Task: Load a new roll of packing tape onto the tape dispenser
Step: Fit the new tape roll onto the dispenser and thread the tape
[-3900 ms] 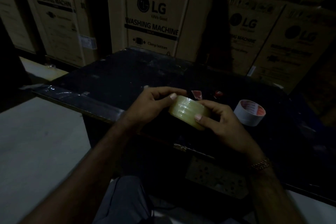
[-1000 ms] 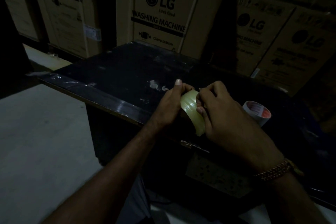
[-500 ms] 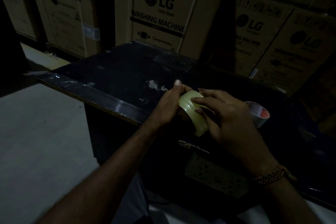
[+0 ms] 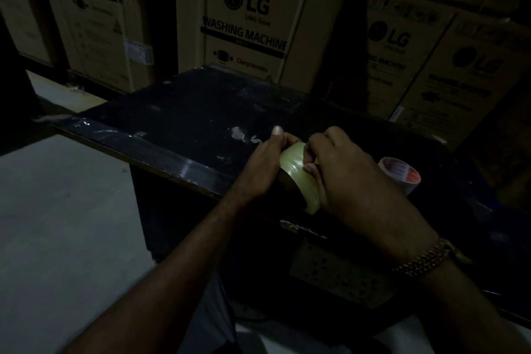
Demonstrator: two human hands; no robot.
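**Both hands on the new roll, hunting the tape end**

Left hand (image 4: 265,165) clasps the clear tape roll (image 4: 298,178) from its far side; right hand (image 4: 349,178) pinches the rim, fingertips (image 4: 309,167) picking at the outer wrap. I judge I'm freeing the loose end; next I need the dispenser, which I cannot see. Held just above the dark bench (image 4: 201,112), the roll stands on edge, axis roughly left-right. A white roll (image 4: 400,174) lies beyond.

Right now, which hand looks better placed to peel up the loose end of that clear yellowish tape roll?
The right hand, probably. Its fingertips already pinch at the outer band of the clear yellowish tape roll, while the left hand grips the roll from its side, steadying it above the dark table.
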